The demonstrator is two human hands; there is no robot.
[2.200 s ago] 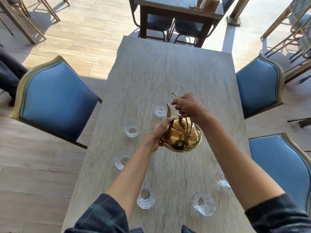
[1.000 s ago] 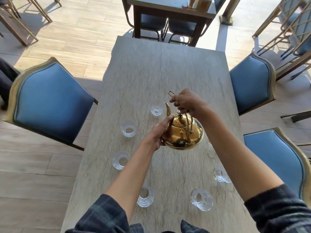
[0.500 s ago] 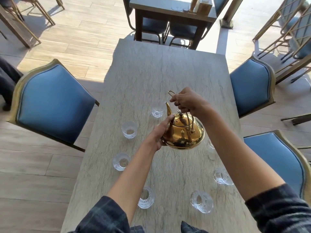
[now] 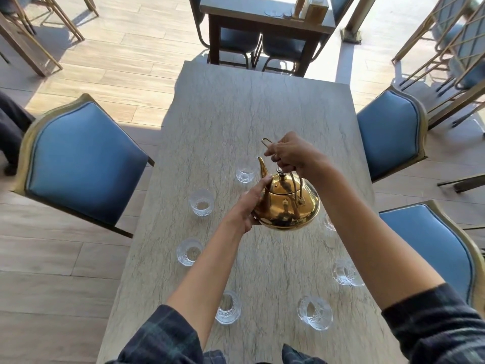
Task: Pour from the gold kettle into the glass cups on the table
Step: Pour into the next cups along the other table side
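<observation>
Kettle [image 4: 287, 206] hangs in the air above the counter [image 4: 262, 106], held in both my hands. My right hand [image 4: 294, 153] is curled round the top of its wire handle, fingers closed over it, with one end loop of the handle poking out past my knuckles. My left hand [image 4: 250, 206] lies against the kettle's left side, fingers fairly straight and reaching up along the base of the spout, the palm cupped on the belly. The kettle is tipped a little, spout pointing away from me and up, just beside the far cup [image 4: 245, 173]; nothing I can see runs from the spout.

Cups stand in a rough ring on the counter: two on the left [image 4: 201, 202] [image 4: 189, 251], two near me [image 4: 228, 307] [image 4: 315, 312], one at right [image 4: 346, 275], and another partly hidden behind the kettle [image 4: 329, 223]. Whether any holds liquid I cannot tell.

Blue chairs flank the counter, one at left [image 4: 84, 158] and two at right [image 4: 388, 132] [image 4: 430, 240]. I can read no writing or brand on the kettle or cups.
</observation>
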